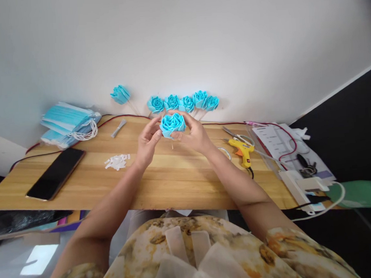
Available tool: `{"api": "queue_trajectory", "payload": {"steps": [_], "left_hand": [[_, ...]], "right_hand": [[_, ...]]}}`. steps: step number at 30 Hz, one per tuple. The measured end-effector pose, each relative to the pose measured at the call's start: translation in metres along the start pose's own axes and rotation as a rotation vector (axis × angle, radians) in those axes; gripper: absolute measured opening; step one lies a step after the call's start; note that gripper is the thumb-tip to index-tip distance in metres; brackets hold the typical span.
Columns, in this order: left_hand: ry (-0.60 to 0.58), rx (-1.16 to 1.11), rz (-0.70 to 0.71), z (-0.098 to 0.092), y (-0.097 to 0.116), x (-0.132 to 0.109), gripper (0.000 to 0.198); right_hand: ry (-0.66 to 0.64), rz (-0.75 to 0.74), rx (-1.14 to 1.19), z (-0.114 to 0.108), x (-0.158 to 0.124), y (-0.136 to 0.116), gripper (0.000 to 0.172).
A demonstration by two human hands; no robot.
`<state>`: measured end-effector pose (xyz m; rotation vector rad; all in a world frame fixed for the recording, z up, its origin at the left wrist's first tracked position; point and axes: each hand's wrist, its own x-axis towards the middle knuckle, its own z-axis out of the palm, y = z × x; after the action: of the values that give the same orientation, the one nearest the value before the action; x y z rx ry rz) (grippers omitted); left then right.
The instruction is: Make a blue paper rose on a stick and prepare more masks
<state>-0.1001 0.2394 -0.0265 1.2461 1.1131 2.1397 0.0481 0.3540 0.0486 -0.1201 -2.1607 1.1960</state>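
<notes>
1. Above the middle of a wooden table [176,180], a blue flower [172,123] is held between two bare hands, its folded petals facing up.
2. The left hand [147,141] and right hand [195,133] cup it from both sides, fingers curled around it, right thumb on its near edge.
3. Beyond them, five blue blooms [172,102] line the wall [178,41]; a sixth [120,94] stands apart, leftward.
4. White scraps [117,162] and a phone [56,175] lie left; a yellow glue gun [244,151], right.

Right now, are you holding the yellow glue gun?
No, the left hand and right hand are both on a blue flower, while the yellow glue gun lies on the table.
</notes>
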Motion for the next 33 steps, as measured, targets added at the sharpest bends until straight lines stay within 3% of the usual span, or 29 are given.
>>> {"api": "queue_trajectory", "payload": {"steps": [5, 10, 17, 22, 27, 33], "left_hand": [[-0.070, 0.098, 0.103, 0.000, 0.000, -0.002, 0.054], [-0.172, 0.059, 0.118, 0.001, -0.009, -0.003, 0.068], [-0.168, 0.107, 0.068, 0.005, -0.009, -0.007, 0.069], [-0.134, 0.107, 0.047, 0.003, -0.009, -0.007, 0.069], [-0.158, 0.115, 0.068, 0.002, -0.005, -0.008, 0.076], [-0.172, 0.143, 0.130, 0.000, -0.006, -0.007, 0.063]], "right_hand": [[0.057, -0.059, -0.026, 0.003, 0.002, 0.004, 0.066], [0.074, -0.103, 0.023, 0.007, 0.002, 0.005, 0.071], [-0.084, -0.071, -0.005, 0.012, -0.001, 0.002, 0.108], [-0.187, -0.082, -0.035, 0.007, -0.003, -0.002, 0.119], [-0.197, -0.131, -0.089, 0.002, -0.004, -0.007, 0.106], [-0.192, -0.230, -0.159, 0.003, -0.002, -0.004, 0.076]]}}
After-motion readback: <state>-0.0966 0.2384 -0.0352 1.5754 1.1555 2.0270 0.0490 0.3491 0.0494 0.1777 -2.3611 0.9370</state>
